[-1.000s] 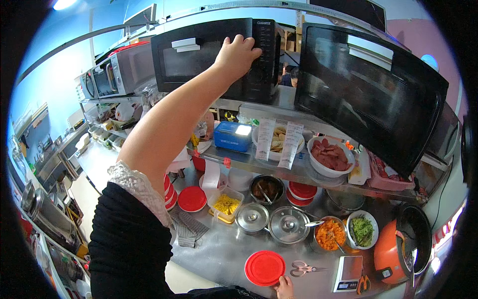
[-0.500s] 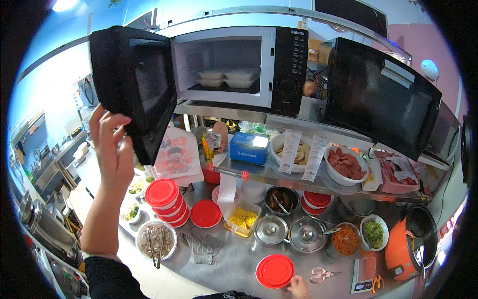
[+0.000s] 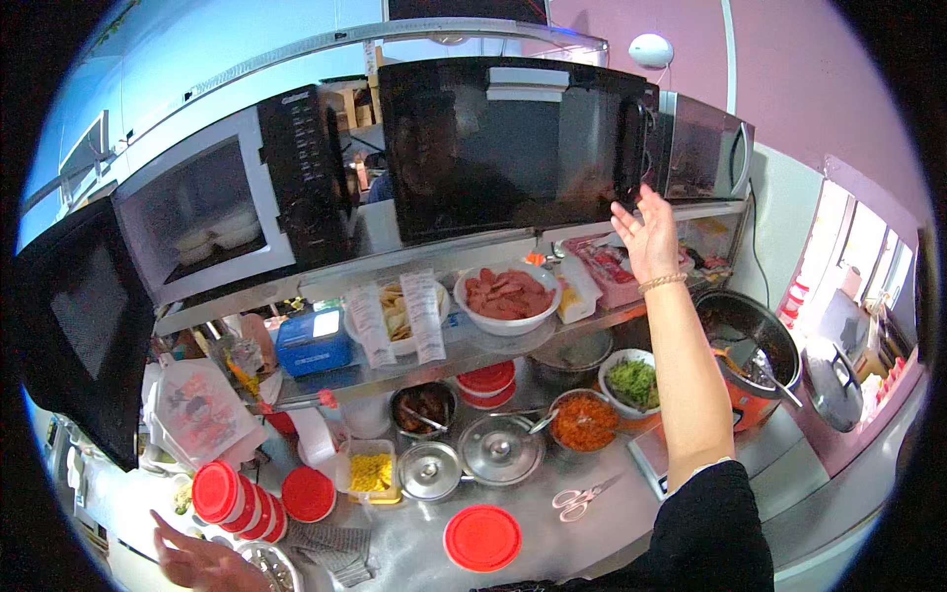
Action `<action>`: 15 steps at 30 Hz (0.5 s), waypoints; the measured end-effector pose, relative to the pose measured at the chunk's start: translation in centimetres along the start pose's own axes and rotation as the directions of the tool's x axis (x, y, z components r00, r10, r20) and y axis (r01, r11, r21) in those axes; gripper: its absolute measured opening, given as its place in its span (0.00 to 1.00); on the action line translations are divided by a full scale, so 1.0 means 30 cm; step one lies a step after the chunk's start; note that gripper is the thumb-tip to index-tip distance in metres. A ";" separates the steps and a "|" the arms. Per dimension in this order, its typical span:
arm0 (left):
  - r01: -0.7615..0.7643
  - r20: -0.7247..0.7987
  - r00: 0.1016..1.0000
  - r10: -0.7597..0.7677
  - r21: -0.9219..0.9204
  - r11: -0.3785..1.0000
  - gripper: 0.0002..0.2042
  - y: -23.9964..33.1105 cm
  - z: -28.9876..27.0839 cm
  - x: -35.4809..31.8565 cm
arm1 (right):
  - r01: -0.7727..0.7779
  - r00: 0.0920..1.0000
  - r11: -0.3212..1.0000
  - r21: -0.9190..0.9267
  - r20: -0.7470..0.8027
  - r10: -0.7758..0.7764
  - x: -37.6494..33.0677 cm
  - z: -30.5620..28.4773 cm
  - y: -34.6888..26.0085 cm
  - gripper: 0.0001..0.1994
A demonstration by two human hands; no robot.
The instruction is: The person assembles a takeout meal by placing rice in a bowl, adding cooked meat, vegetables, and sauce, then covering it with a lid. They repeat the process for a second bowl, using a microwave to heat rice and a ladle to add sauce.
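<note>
Our right hand, fingers spread and holding nothing, is raised near the right edge of the closed black glass-fronted microwave door at twelve o'clock. Our left hand, fingers loosely apart and empty, lies low at seven o'clock beside the stack of red-lidded round plastic tubs. At nine o'clock the white-cavity microwave stands open, pale containers inside. A round red plastic lid lies on the steel counter at six o'clock.
</note>
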State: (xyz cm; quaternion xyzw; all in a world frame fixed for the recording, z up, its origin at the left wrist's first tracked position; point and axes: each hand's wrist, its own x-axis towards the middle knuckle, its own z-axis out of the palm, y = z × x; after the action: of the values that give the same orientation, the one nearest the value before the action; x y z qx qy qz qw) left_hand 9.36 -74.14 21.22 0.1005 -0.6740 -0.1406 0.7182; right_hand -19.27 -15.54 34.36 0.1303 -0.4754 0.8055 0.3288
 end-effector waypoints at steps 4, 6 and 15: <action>0.423 0.329 0.903 -0.278 -0.554 0.717 0.34 0.202 0.072 -0.196 | 0.049 0.999 0.994 0.096 -0.012 -0.048 -0.007 -0.133 -0.102 0.25; 0.451 0.451 0.874 -0.184 -0.610 0.651 0.35 0.370 0.125 -0.217 | 0.184 0.980 0.973 0.138 -0.107 -0.170 -0.025 -0.171 -0.137 0.21; 0.097 0.298 0.843 0.448 -0.903 0.419 0.36 1.056 0.332 -0.082 | 0.027 0.948 0.773 -0.634 0.260 0.181 0.177 0.145 0.014 0.21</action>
State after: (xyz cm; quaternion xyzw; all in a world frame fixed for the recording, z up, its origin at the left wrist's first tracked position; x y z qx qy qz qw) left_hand 1.40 -43.07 30.21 -0.4085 -0.6626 -0.4159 0.4703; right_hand -23.98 -17.22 39.10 0.1162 -0.7675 0.5823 0.2417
